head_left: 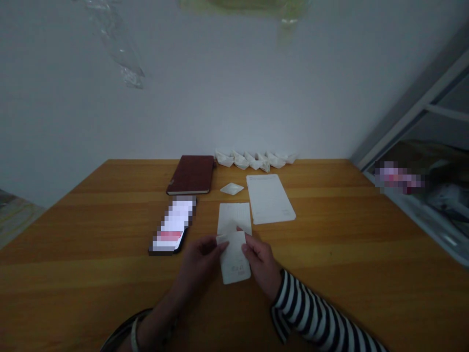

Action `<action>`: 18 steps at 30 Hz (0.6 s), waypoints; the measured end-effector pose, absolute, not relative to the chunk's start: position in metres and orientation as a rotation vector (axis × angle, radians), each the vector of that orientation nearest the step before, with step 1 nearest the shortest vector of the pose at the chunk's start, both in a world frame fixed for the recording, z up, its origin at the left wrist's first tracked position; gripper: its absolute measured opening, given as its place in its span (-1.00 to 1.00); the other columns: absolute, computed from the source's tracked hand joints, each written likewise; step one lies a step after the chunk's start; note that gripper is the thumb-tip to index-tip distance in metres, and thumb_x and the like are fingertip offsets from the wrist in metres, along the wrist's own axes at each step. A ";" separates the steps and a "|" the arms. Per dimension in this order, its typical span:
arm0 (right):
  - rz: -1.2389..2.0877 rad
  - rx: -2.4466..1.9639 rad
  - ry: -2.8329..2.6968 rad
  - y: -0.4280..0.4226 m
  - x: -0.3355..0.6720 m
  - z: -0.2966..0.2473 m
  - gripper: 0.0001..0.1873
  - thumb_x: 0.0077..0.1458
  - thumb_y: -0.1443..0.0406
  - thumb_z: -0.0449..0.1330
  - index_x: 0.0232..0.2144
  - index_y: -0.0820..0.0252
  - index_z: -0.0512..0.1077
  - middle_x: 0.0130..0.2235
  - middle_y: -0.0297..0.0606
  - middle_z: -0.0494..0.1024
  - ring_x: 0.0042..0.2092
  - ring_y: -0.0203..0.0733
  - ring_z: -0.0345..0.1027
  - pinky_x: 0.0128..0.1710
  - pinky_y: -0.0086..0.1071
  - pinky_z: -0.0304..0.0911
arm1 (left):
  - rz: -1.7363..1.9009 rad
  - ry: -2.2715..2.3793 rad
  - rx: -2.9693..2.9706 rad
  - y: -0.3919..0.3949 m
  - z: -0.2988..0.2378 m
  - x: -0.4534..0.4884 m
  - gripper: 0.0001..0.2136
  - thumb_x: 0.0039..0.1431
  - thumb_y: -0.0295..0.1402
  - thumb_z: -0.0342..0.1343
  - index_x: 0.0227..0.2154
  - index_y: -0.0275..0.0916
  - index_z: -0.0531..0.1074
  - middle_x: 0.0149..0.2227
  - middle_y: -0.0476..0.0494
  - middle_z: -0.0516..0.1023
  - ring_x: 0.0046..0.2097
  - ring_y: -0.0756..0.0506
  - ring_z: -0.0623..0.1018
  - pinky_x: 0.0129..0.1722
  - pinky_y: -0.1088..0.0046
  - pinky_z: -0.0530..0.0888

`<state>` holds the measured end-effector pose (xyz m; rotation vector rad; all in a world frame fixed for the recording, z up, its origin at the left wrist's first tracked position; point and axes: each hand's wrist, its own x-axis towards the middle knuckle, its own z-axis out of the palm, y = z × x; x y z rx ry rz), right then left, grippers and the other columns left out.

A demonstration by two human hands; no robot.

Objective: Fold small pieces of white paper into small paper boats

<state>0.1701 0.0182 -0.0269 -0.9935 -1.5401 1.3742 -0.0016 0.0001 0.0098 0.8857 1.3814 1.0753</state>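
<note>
A white sheet of paper (234,230) lies on the wooden table (348,244), its near half folded up toward me. My left hand (201,260) pinches the folded flap's left edge. My right hand (260,261), in a black-and-white striped sleeve, pinches its right edge. Both hands rest on the table just in front of me.
A phone (172,227) lies left of the sheet. Behind it sits a dark red notebook (192,174). One folded paper boat (232,188) and a pad of white paper (269,198) lie beyond the sheet. Several paper boats (254,160) line the wall. A metal frame (414,107) stands at right.
</note>
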 end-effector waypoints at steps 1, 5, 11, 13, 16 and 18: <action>1.360 -0.999 -1.582 0.019 0.171 -0.028 -0.55 0.30 0.12 0.02 0.17 0.07 0.37 0.08 -0.17 0.55 0.06 0.02 0.44 0.09 -0.03 0.30 | 1.051 1.405 0.915 0.001 0.011 -0.004 -0.66 -0.08 -0.08 0.34 -0.40 -0.30 0.59 -0.37 -0.20 0.66 -0.33 -0.19 0.60 -0.36 0.36 0.51; 1.306 -0.987 -1.694 0.022 0.174 -0.028 -0.53 0.31 0.15 0.02 0.20 0.13 0.33 0.15 -0.12 0.47 0.15 0.00 0.38 0.18 -0.03 0.21 | 0.957 1.511 1.073 0.002 0.008 -0.013 -0.58 0.06 0.01 0.18 -0.51 -0.32 0.54 -0.53 -0.13 0.58 -0.46 -0.11 0.53 -0.45 0.45 0.42; 1.349 -0.946 -1.645 0.021 0.172 -0.026 -0.54 0.30 0.15 0.03 0.20 0.08 0.33 0.16 -0.16 0.48 0.17 -0.01 0.35 0.19 -0.03 0.18 | 0.953 1.531 1.082 0.002 0.007 -0.012 -0.54 0.09 0.06 0.12 -0.51 -0.31 0.53 -0.54 -0.12 0.56 -0.46 -0.11 0.50 -0.46 0.46 0.41; 1.352 -0.963 -1.567 0.021 0.171 -0.029 -0.53 0.29 0.14 0.05 0.20 0.08 0.33 0.15 -0.17 0.48 0.16 0.01 0.35 0.19 -0.02 0.17 | 0.964 1.505 1.028 0.002 0.010 -0.009 -0.58 0.03 0.03 0.19 -0.51 -0.31 0.55 -0.53 -0.12 0.57 -0.45 -0.11 0.51 -0.45 0.46 0.42; 1.380 -0.992 -1.407 0.021 0.169 -0.036 -0.50 0.27 0.12 0.07 0.21 0.11 0.32 0.05 -0.16 0.56 0.04 -0.02 0.43 0.10 -0.06 0.27 | 0.895 1.381 0.942 0.001 0.014 -0.004 -0.64 -0.05 -0.03 0.28 -0.50 -0.30 0.57 -0.49 -0.14 0.61 -0.40 -0.14 0.56 -0.41 0.44 0.45; 1.378 -1.020 -1.353 0.021 0.169 -0.040 -0.47 0.26 0.12 0.08 0.23 0.14 0.30 -0.13 -0.19 0.62 -0.13 -0.09 0.48 -0.04 -0.15 0.36 | 0.840 1.324 0.917 0.000 0.015 -0.002 -0.65 -0.07 -0.04 0.30 -0.50 -0.30 0.58 -0.45 -0.17 0.63 -0.36 -0.16 0.58 -0.37 0.42 0.47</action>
